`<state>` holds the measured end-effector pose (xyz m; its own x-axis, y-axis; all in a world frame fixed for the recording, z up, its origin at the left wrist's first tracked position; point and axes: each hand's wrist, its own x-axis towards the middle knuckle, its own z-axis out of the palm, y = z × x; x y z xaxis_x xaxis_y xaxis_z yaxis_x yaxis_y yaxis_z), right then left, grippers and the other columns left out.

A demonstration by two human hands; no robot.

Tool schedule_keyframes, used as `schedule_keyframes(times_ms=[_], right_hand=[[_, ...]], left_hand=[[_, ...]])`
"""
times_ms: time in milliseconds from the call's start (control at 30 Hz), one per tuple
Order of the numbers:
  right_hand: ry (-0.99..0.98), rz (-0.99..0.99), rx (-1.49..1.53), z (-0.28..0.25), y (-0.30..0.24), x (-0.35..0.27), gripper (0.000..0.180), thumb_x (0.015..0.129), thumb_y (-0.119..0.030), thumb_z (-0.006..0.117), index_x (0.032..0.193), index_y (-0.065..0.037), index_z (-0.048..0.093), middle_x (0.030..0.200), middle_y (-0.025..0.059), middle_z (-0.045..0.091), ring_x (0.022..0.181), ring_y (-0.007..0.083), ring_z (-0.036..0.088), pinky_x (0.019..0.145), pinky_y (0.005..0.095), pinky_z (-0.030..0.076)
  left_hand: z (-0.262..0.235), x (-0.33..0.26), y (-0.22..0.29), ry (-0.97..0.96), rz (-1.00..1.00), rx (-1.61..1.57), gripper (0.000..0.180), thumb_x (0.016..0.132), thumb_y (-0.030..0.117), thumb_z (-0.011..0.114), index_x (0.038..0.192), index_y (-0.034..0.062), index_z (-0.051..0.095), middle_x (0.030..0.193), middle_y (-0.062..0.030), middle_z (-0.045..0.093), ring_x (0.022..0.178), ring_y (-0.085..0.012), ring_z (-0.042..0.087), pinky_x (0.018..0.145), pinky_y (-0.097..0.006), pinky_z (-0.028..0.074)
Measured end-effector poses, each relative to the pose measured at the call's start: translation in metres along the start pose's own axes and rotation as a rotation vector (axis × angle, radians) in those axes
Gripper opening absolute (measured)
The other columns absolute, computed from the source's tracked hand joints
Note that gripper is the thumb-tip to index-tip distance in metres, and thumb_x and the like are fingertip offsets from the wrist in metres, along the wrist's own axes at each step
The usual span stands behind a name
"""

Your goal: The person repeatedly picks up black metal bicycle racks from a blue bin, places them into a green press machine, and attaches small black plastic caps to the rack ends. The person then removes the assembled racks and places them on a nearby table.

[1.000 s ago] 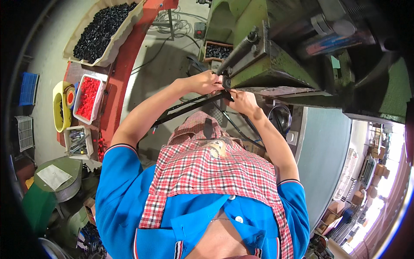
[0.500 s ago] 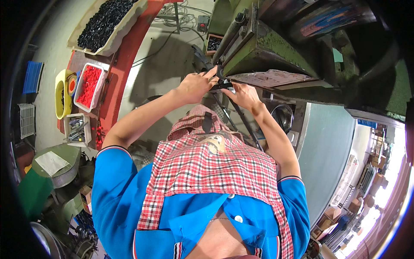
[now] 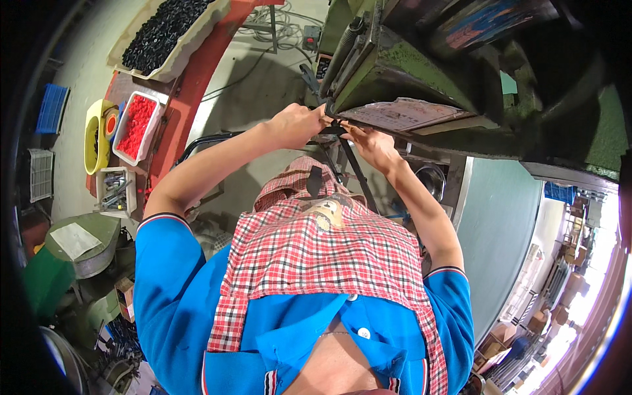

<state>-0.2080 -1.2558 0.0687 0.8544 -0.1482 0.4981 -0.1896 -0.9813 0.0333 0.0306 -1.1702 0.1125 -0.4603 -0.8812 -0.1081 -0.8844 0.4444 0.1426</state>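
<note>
Both my hands are raised at the front of a green machine [image 3: 421,82]. My left hand [image 3: 296,126] is closed, fingertips against the machine's lower edge, on a black tubular frame [image 3: 359,172]. Close beside it, my right hand [image 3: 374,147] pinches the same frame, its fingers bent and its thumb turned inward. One bar of the frame slopes down toward my apron, and a curved part of it shows behind my left forearm. The machine hides the spot just beyond my fingertips.
On the left, a red bench [image 3: 191,89] carries a tray of small black parts [image 3: 161,39], a white bin of red pieces [image 3: 136,125], a yellow container [image 3: 92,146] and a tool box [image 3: 116,191]. Cables [image 3: 270,26] lie on the floor. A grey-green panel [image 3: 494,243] stands right.
The black frame has swung, and its curved part now shows on the left. My left hand has shifted slightly left and my right hand slightly lower, both still at the machine.
</note>
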Motion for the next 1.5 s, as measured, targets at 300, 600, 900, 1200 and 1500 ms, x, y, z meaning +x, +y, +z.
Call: schedule_keyframes(times_ms=[300,600,900,1200,1500], right_hand=[[-0.160,-0.670,-0.783,-0.006,0.032,0.003,0.033,0.085,-0.012,0.066,0.118,-0.015,0.064,0.106,0.0110,0.066,0.094,0.0323,0.062,0.076,0.0429,0.049],[-0.265,0.247,0.359,-0.044,0.022,0.052,0.023,0.089,-0.028,0.063,0.107,-0.013,0.066,0.097,0.0087,0.065,0.089,0.0305,0.060,0.078,0.0394,0.046],[-0.355,0.334,0.531,-0.015,0.028,0.043,0.030,0.089,-0.029,0.064,0.112,-0.009,0.063,0.101,0.0112,0.065,0.093,0.0309,0.060,0.082,0.0409,0.047],[-0.078,0.540,0.168,-0.046,-0.032,-0.022,0.039,0.087,-0.028,0.066,0.117,-0.005,0.057,0.102,0.0139,0.064,0.097,0.0333,0.060,0.078,0.0423,0.049],[-0.252,1.113,0.562,-0.071,-0.084,-0.054,0.031,0.089,-0.023,0.063,0.111,-0.001,0.062,0.091,0.0253,0.065,0.083,0.0426,0.063,0.072,0.0434,0.051]], left_hand=[[0.010,0.015,-0.013,0.199,0.168,0.033,0.030,0.065,0.006,0.063,0.094,0.0042,0.066,0.092,-0.0166,0.065,0.075,-0.0298,0.068,0.062,-0.040,0.053],[0.016,0.025,-0.041,0.258,0.255,-0.082,0.049,0.068,0.006,0.059,0.115,0.0199,0.066,0.082,-0.0156,0.060,0.078,-0.0346,0.062,0.067,-0.043,0.051],[0.037,0.019,-0.049,0.322,0.284,-0.209,0.054,0.070,0.005,0.059,0.122,0.0167,0.060,0.090,-0.0134,0.057,0.082,-0.0341,0.061,0.071,-0.044,0.051],[0.003,-0.061,-0.029,0.377,-0.181,-0.174,0.034,0.089,0.027,0.060,0.120,0.0169,0.055,0.093,-0.0083,0.061,0.077,-0.0325,0.063,0.063,-0.043,0.051],[0.012,-0.081,-0.026,0.321,-0.215,-0.357,0.026,0.090,0.034,0.060,0.096,0.0086,0.062,0.074,-0.0152,0.065,0.068,-0.0386,0.062,0.058,-0.048,0.050]])
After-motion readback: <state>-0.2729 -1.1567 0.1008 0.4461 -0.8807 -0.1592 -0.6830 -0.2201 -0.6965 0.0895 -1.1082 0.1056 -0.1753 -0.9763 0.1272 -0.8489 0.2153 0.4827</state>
